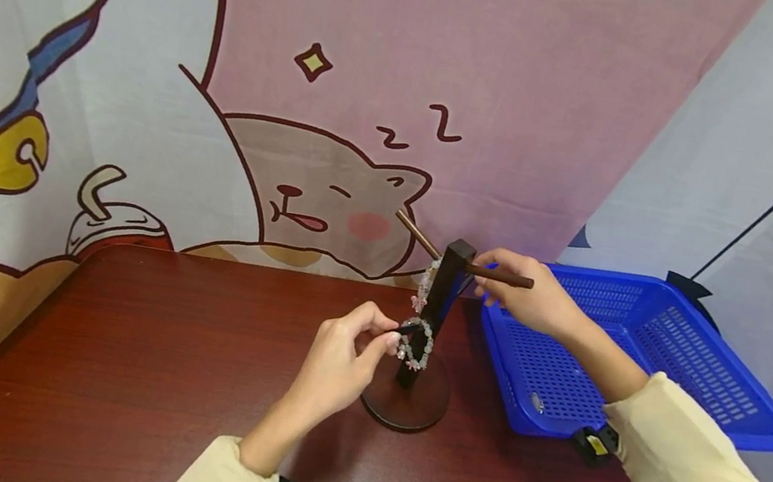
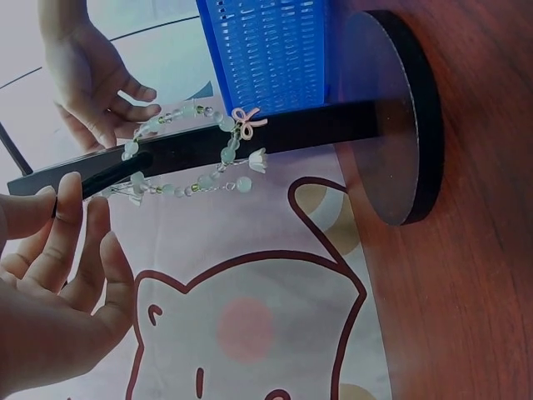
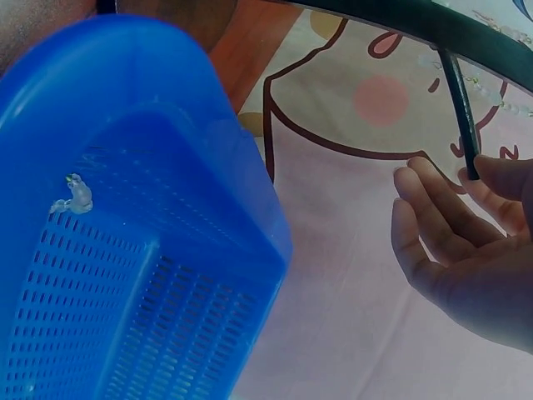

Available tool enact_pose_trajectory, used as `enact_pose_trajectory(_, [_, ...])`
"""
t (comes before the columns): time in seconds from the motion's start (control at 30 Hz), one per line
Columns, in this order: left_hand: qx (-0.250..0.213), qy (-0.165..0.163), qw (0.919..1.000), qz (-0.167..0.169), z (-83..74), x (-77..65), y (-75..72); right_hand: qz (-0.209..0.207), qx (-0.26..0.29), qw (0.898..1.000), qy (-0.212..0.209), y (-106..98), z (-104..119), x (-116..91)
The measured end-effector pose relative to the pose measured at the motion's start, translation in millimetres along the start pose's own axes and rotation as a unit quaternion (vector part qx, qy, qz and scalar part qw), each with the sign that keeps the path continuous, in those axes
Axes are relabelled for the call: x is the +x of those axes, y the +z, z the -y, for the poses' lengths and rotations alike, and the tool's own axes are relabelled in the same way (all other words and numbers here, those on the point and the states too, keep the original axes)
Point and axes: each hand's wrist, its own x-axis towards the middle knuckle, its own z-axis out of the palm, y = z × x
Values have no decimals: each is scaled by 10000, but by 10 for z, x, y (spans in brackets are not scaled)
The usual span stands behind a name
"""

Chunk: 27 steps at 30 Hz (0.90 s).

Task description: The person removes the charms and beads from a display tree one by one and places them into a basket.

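Observation:
A dark jewelry stand (image 1: 408,379) with a round base, an upright post and several pegs stands on the table. My left hand (image 1: 348,353) pinches the end of a lower peg (image 2: 117,173) between thumb and index finger. From that peg hangs a pale beaded bracelet (image 1: 428,349) with a pink bow and white flower charms. A second beaded bracelet (image 1: 423,291) hangs higher, partly behind the post. On the far right side, my right hand (image 1: 526,290) pinches the tip of another peg (image 3: 460,112), its other fingers loosely bent.
Right of the stand is a blue perforated basket (image 1: 499,368), with a small clear beaded piece (image 3: 77,196) inside. The reddish-brown table (image 1: 131,369) extends to the left. Behind it hangs a cartoon-printed cloth (image 1: 361,18).

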Motion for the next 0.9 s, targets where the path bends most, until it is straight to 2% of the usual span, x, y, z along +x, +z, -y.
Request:
enact_pose_trajectory(0.57, [263, 116, 9996, -86, 30, 51, -61, 50, -153, 9999, 36, -26, -16, -57])
enact_pose_trajectory(0.9, [448, -19, 9990, 8, 64, 114, -133, 39, -216, 9998, 34, -57, 4, -137])
